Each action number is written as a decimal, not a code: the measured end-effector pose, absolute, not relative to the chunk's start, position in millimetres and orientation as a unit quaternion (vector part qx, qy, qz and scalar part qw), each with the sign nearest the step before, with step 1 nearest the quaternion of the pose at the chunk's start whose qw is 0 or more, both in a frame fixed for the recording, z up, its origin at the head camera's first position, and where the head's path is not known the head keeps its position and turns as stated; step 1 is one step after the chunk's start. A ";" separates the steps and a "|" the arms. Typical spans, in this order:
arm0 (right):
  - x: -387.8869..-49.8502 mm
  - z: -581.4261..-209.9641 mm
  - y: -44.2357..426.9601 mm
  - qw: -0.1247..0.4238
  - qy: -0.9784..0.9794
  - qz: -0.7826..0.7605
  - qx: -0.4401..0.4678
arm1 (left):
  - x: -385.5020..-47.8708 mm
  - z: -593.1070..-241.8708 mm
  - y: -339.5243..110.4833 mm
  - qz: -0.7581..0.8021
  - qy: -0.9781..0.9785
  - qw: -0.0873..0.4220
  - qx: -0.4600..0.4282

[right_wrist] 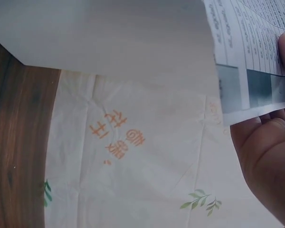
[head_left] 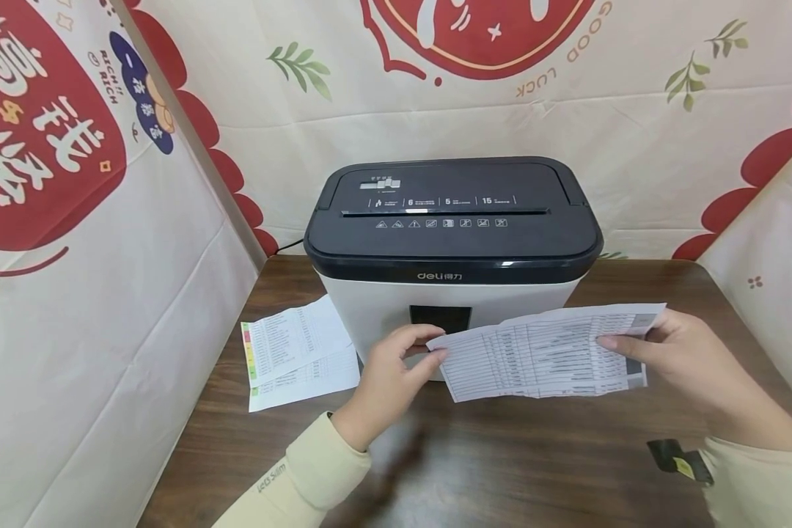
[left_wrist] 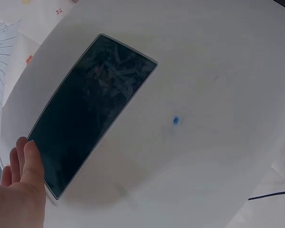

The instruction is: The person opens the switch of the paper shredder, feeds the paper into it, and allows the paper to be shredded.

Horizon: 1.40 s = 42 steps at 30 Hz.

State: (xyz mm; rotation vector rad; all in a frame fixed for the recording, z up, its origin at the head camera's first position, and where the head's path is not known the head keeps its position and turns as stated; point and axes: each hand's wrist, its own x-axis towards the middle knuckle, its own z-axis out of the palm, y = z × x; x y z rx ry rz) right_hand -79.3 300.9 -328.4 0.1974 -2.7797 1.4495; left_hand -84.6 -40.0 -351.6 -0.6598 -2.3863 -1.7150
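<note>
In the head view my right hand (head_left: pixel 693 359) grips the right end of a printed paper strip (head_left: pixel 534 356), thumb on its front face. My left hand (head_left: pixel 392 374) pinches the strip's left corner between thumb and index finger. The strip hangs in front of a white and black paper shredder (head_left: pixel 452 242) with a feed slot along its top. In the left wrist view, shreds of paper show behind the shredder's dark window (left_wrist: pixel 92 109). The right wrist view shows the strip's grey-printed end (right_wrist: pixel 256 90) in the right hand.
Two printed sheets (head_left: pixel 300 352) with coloured edge marks overlap on the brown wooden table (head_left: pixel 501 469), left of the shredder. A black and yellow piece (head_left: pixel 680 460) is by the right sleeve. A dark cord (head_left: pixel 289 246) runs behind. Patterned cloth (head_left: pixel 251 139) surrounds the table.
</note>
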 end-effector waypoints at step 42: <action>-77.3 -276.2 249.4 0.064 -0.867 0.484 0.098 | -79.8 -287.3 -83.1 -0.519 -0.788 0.209 -0.256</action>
